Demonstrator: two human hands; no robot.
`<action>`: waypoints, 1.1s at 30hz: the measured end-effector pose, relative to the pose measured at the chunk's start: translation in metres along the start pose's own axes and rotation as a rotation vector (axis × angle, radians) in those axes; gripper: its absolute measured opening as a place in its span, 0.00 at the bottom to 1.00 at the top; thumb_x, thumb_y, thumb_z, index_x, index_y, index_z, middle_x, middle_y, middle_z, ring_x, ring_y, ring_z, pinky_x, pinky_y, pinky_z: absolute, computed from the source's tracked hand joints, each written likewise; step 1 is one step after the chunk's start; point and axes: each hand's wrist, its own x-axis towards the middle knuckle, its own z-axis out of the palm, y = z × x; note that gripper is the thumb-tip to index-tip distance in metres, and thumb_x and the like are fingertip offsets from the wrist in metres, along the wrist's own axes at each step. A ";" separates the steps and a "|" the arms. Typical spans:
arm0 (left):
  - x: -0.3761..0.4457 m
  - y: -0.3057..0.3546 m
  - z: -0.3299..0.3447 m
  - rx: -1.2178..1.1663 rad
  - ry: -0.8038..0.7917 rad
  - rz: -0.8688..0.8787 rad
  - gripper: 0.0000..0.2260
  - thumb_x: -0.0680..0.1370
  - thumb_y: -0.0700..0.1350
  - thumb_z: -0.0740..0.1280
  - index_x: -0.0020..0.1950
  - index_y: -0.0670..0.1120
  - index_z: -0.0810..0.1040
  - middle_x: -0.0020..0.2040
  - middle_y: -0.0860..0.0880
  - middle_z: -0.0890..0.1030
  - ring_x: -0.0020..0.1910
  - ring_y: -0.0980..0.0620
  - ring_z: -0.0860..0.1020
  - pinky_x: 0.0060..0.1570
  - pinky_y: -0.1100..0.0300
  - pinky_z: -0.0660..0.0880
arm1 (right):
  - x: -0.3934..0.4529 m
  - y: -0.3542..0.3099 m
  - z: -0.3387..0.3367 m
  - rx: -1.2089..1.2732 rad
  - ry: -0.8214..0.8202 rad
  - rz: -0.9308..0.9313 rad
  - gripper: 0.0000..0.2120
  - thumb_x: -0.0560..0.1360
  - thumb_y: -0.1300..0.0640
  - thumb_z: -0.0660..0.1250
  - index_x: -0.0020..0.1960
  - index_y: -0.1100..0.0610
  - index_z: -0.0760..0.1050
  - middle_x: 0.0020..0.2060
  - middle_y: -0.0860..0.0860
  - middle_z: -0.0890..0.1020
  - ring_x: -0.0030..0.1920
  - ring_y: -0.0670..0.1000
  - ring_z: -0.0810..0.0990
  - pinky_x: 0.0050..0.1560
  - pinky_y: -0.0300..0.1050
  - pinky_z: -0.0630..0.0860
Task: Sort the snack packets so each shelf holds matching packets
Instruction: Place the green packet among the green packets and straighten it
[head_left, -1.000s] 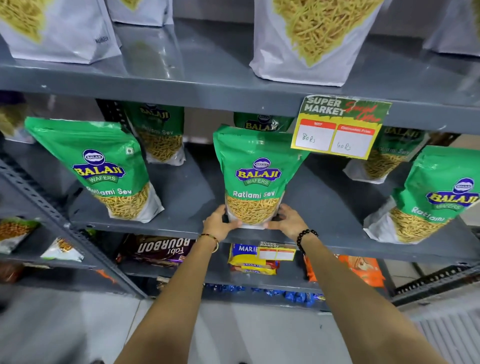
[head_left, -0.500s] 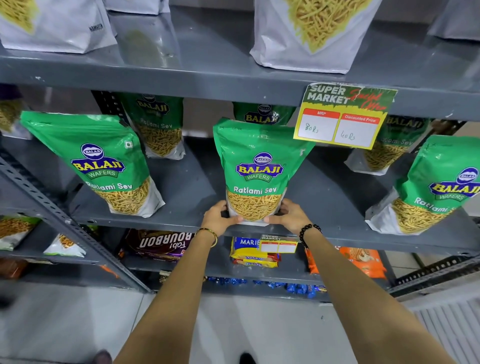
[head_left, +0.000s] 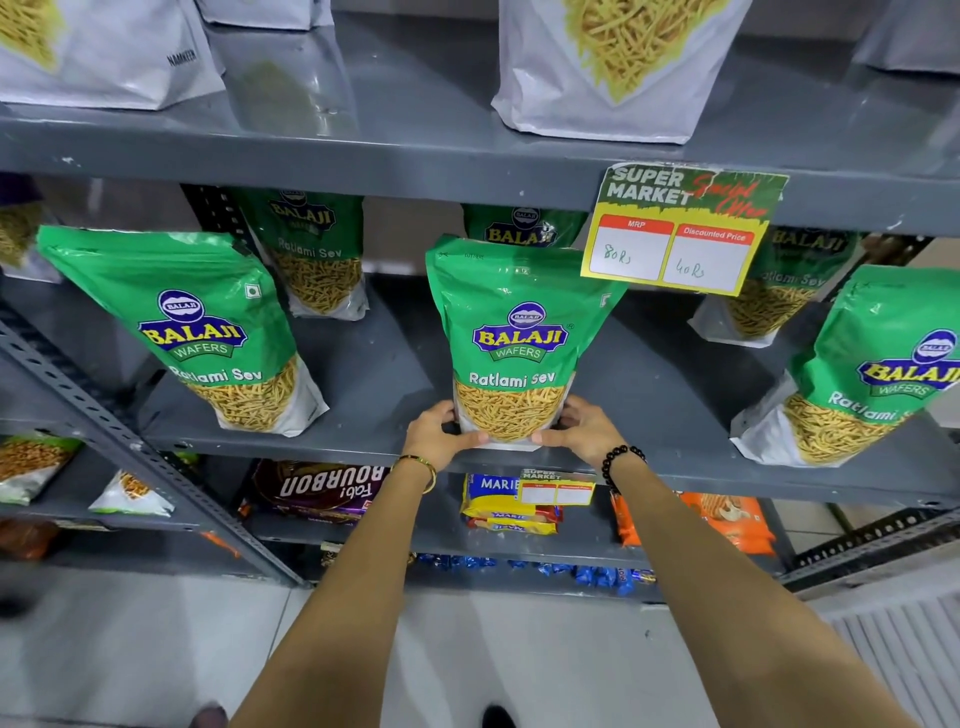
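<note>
A green Balaji Ratlami Sev packet (head_left: 519, 338) stands upright at the front middle of the grey middle shelf (head_left: 374, 364). My left hand (head_left: 439, 434) grips its lower left corner and my right hand (head_left: 584, 428) grips its lower right corner. More green Ratlami Sev packets stand on the same shelf: one at the front left (head_left: 208, 332), one at the front right (head_left: 872, 374), and others behind (head_left: 311, 254). White packets of yellow sev (head_left: 618, 67) stand on the upper shelf (head_left: 415, 156).
A yellow price tag (head_left: 675, 234) hangs from the upper shelf's edge, just right of the held packet's top. Below are a Bourbon biscuit pack (head_left: 322, 488), Marie packs (head_left: 498, 504) and orange packs (head_left: 727, 519). A slotted metal upright (head_left: 104, 431) slants at the left. Tiled floor lies beneath.
The packet stays between both hands in the same spot on the middle shelf. My fingers have shifted slightly at its base, and the view has tilted a little downward.
</note>
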 end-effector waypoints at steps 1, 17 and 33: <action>0.000 0.000 0.000 0.000 0.003 0.000 0.23 0.68 0.42 0.74 0.62 0.42 0.73 0.64 0.43 0.77 0.65 0.46 0.73 0.63 0.52 0.69 | 0.000 0.000 0.000 -0.002 0.003 0.000 0.31 0.62 0.62 0.77 0.63 0.59 0.71 0.62 0.57 0.77 0.64 0.56 0.73 0.68 0.54 0.67; -0.002 0.000 0.001 0.011 0.027 -0.010 0.24 0.68 0.43 0.74 0.62 0.42 0.74 0.64 0.42 0.77 0.64 0.46 0.73 0.63 0.51 0.69 | -0.002 -0.002 0.001 -0.005 0.015 0.014 0.28 0.63 0.63 0.76 0.61 0.60 0.73 0.59 0.57 0.79 0.61 0.55 0.76 0.65 0.53 0.70; -0.005 -0.004 0.002 0.145 -0.008 -0.001 0.29 0.66 0.44 0.75 0.65 0.44 0.70 0.65 0.42 0.76 0.65 0.42 0.72 0.67 0.47 0.68 | -0.004 0.007 0.003 -0.016 0.017 0.026 0.32 0.61 0.67 0.75 0.63 0.60 0.69 0.62 0.57 0.77 0.64 0.57 0.74 0.61 0.48 0.71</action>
